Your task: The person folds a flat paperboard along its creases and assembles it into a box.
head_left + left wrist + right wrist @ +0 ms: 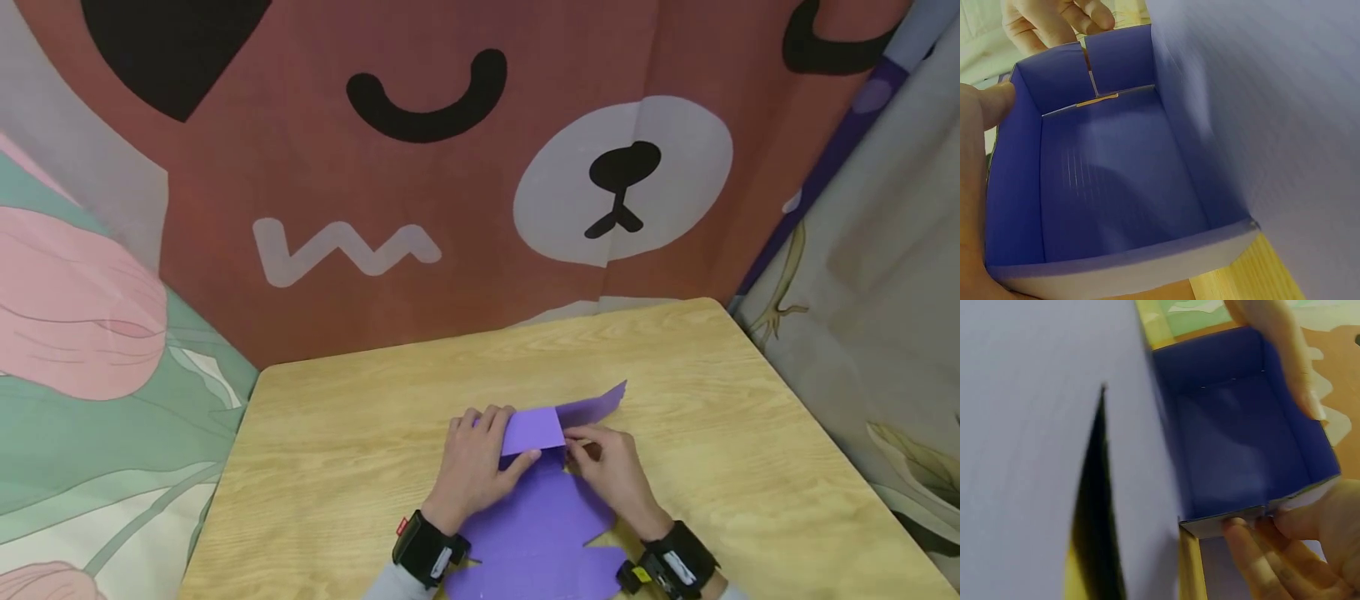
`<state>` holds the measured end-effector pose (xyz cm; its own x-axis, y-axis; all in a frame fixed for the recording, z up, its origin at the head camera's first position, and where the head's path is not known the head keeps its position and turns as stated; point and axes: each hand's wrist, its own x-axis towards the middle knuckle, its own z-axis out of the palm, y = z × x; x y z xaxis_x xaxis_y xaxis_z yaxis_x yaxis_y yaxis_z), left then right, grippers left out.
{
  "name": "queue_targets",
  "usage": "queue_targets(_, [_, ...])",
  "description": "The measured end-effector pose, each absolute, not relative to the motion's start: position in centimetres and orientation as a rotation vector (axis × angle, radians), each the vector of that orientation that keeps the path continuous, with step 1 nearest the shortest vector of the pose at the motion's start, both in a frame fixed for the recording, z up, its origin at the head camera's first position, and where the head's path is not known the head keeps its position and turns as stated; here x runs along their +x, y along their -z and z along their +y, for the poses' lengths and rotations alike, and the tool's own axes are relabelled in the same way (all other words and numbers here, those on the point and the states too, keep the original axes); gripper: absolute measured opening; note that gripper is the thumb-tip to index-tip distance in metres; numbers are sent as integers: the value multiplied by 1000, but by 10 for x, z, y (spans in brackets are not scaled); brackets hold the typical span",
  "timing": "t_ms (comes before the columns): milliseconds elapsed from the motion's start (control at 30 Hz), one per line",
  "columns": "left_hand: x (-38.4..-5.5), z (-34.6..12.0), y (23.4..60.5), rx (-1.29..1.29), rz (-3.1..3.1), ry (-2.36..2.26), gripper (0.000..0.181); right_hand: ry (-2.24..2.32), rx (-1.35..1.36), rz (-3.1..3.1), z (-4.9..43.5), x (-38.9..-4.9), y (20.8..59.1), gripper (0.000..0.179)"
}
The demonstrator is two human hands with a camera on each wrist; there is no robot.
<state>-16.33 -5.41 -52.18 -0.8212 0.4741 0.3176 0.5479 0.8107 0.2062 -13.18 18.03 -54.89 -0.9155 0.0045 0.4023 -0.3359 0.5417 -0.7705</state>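
A purple cardboard box, partly folded up, is on the table in the head view. Its large unfolded panel stretches toward the person, and a loose flap sticks out to the back right. My left hand grips the box from the left, thumb on the near edge. At the right end, my right hand pinches the side wall with thumb and fingers. In the left wrist view, the box's inside floor shows, with a narrow slit between two end panels. The right wrist view shows right-hand fingers beneath that slit.
The wooden table has a curtain with a bear face behind it. Printed fabric hangs at the left and a pale curtain at the right. Both wrists carry black strapped cameras.
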Motion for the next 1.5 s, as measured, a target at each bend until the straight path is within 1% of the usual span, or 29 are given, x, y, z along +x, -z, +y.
queue_targets(67, [-162,-54,523,-790,-2756,436,72,-1305,252,-2379,178,-130,551,25])
queue_targets(133, [-161,-54,524,-787,-2763,443,72,-1317,221,-2341,177,-129,553,38])
queue_targets(167, [-161,-54,525,-785,-2766,446,72,-1325,201,-2330,177,-130,553,47])
queue_targets(300, [-160,-55,525,-776,-2771,446,73,-1437,109,-2336,177,-132,553,95])
queue_targets(367, [-159,-55,525,-774,-2774,446,73,-1514,45,-2360,178,-132,552,109])
queue_targets(400, [-159,-55,525,-772,-2774,444,73,-1548,11,-2370,178,-133,551,112])
queue_targets(467, [-158,-54,525,-771,-2772,444,73,-1581,-40,-2381,178,-133,550,109])
queue_targets(533, [-158,-53,526,-767,-2764,439,73,-1580,-66,-2379,178,-132,549,101])
queue_targets(700, [-159,-52,525,-747,-2754,430,73,-1447,-33,-2380,178,-128,547,83])
queue_targets(800, [-159,-52,524,-744,-2753,437,73,-1199,-36,-2412,179,-124,546,77])
queue_targets(933, [-160,-53,523,-741,-2753,444,72,-791,-41,-2391,183,-120,547,73])
queue_targets(1000, [-161,-53,523,-736,-2752,445,72,-691,-2,-2354,184,-119,547,71])
queue_targets(1167, [-161,-53,520,-730,-2761,451,72,-605,123,-2329,185,-115,545,58])
queue_targets(1333, [-162,-51,519,-731,-2763,461,73,-553,167,-2387,180,-106,540,45])
queue_targets(1400, [-162,-51,518,-730,-2763,462,72,-573,172,-2407,176,-102,537,42])
queue_targets(1500, [-162,-51,519,-730,-2772,462,72,-654,194,-2425,170,-97,532,41])
